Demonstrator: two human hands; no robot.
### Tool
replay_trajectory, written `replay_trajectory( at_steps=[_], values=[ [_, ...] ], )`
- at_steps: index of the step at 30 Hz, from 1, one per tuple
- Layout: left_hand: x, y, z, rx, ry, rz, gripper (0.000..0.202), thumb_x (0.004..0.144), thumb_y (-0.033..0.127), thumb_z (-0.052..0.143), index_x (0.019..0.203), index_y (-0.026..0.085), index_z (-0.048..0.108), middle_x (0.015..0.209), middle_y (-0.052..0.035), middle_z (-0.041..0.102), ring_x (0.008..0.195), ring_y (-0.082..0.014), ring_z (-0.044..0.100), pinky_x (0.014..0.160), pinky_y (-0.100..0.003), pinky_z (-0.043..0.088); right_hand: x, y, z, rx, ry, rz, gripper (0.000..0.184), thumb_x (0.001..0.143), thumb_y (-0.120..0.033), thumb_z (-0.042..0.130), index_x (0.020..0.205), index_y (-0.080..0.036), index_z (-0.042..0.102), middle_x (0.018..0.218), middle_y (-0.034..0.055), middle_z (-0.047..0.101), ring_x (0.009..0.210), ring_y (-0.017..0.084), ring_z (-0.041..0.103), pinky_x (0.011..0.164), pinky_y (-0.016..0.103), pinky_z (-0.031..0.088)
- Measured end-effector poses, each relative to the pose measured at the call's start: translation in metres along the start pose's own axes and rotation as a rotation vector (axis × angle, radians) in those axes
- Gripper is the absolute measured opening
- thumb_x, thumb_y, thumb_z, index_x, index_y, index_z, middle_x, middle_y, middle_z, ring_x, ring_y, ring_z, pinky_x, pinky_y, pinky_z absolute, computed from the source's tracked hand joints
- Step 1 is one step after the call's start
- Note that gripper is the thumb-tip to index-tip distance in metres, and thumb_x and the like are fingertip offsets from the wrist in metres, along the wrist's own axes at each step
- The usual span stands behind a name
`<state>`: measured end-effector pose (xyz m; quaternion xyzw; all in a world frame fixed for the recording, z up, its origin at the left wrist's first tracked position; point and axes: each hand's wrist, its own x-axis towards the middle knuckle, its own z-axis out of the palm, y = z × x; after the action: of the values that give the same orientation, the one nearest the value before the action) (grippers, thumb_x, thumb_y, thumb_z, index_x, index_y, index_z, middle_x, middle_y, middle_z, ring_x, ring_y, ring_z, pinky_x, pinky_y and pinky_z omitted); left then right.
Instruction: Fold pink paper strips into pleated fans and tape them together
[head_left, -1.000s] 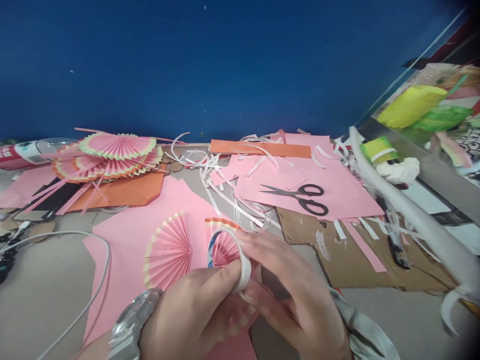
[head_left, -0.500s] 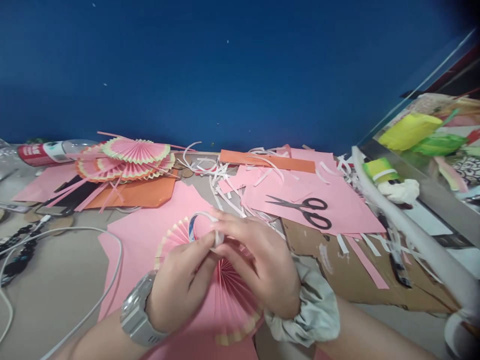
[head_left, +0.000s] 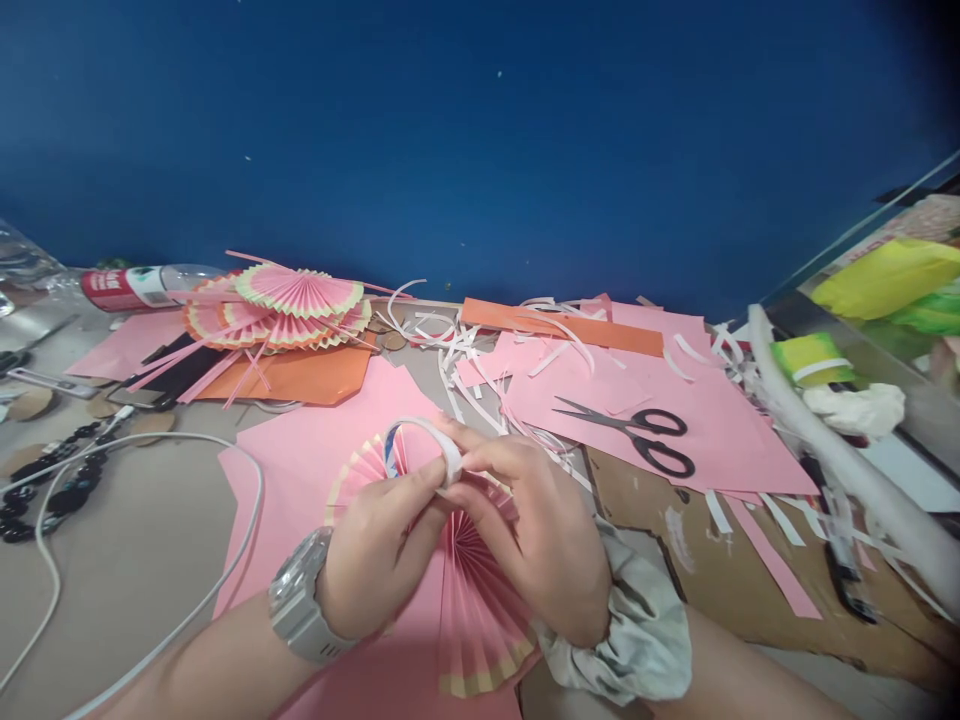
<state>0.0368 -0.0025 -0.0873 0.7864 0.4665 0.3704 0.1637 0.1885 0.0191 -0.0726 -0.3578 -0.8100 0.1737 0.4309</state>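
Observation:
A roll of white tape [head_left: 421, 428] with a bluish inner core stands between my hands. My left hand [head_left: 382, 550] grips its lower edge between thumb and fingers. On the roll's right side, my right hand [head_left: 532, 540] has its thumb and fingertips closed at the tape's surface; whether a tape end is between them is too small to see. Below both hands lies a pleated pink paper fan [head_left: 480, 610] with a cream rim, partly covered by them. It rests on a large pink paper sheet [head_left: 292, 480].
Black scissors [head_left: 637, 430] lie on pink paper to the right, by a cutter [head_left: 844, 570] on cardboard [head_left: 637, 500]. Finished fans [head_left: 300, 290] are stacked back left near a bottle [head_left: 142, 288]. A white cable [head_left: 259, 490] loops at left. White paper strips [head_left: 465, 350] lie behind.
The view has shifted, so most things sit farther right in the picture. Both hands stay at the tape roll, with the right fingertips slightly apart from their earlier position over it.

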Motion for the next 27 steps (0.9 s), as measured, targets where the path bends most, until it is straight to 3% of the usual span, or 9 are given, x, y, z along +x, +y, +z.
replay_trajectory(
  at_steps=[4,7,11,14,20,27],
  values=[
    [-0.0017,0.0004,0.0007,-0.028,-0.021,-0.03,0.01,0.087,0.012,0.039,0.085,0.016,0.048,0.049,0.0073,0.044,0.038,-0.0074,0.043,0.043,-0.017,0.036,-0.0028,0.0014,0.0019,0.008,0.017,-0.011,0.014,0.084,-0.017,0.054,0.093,-0.023,0.044,0.116,0.0017,0.064,0.085,0.013,0.059,0.078,0.029,0.046],
    [-0.0022,-0.0004,0.0012,-0.01,-0.023,-0.027,0.01,0.086,0.012,0.039,0.086,0.018,0.046,0.051,0.0063,0.048,0.041,-0.0087,0.046,0.045,-0.018,0.037,-0.0036,0.0026,0.0009,0.017,-0.02,-0.013,0.01,0.085,-0.017,0.053,0.086,-0.023,0.045,0.116,-0.0002,0.064,0.081,0.011,0.058,0.076,0.027,0.046],
    [-0.0033,-0.0008,0.0012,0.007,-0.013,-0.005,0.012,0.085,0.011,0.039,0.091,0.019,0.046,0.06,0.0032,0.056,0.05,-0.0112,0.053,0.049,-0.019,0.04,-0.0033,0.0029,-0.001,0.057,-0.036,0.017,0.018,0.084,-0.018,0.054,0.099,-0.023,0.045,0.118,0.0007,0.062,0.095,0.011,0.06,0.081,0.025,0.047],
    [-0.0043,0.001,0.0012,-0.051,-0.013,-0.035,0.011,0.086,0.012,0.039,0.089,0.019,0.046,0.06,0.0044,0.054,0.049,-0.0094,0.05,0.049,-0.017,0.04,-0.0029,0.0024,-0.0012,0.082,-0.033,0.008,0.028,0.084,-0.014,0.055,0.107,-0.023,0.044,0.122,0.0017,0.06,0.109,0.009,0.056,0.088,0.021,0.046],
    [-0.0063,0.0039,0.0018,-0.133,-0.007,-0.103,0.013,0.085,0.011,0.04,0.088,0.02,0.048,0.057,0.0064,0.049,0.045,-0.0073,0.042,0.046,-0.016,0.037,-0.0027,0.0025,-0.0001,0.146,-0.043,-0.058,0.026,0.081,-0.009,0.057,0.1,-0.023,0.045,0.123,0.0053,0.059,0.111,0.012,0.056,0.088,0.024,0.048],
    [-0.0067,0.0021,0.0029,-0.161,0.001,-0.114,0.013,0.085,0.012,0.041,0.09,0.019,0.05,0.061,0.0039,0.055,0.047,-0.0088,0.048,0.047,-0.018,0.04,-0.0024,0.0007,-0.0012,0.149,-0.053,0.027,0.017,0.083,-0.014,0.055,0.094,-0.024,0.046,0.119,0.0032,0.062,0.105,0.011,0.059,0.084,0.022,0.048]
  ],
)
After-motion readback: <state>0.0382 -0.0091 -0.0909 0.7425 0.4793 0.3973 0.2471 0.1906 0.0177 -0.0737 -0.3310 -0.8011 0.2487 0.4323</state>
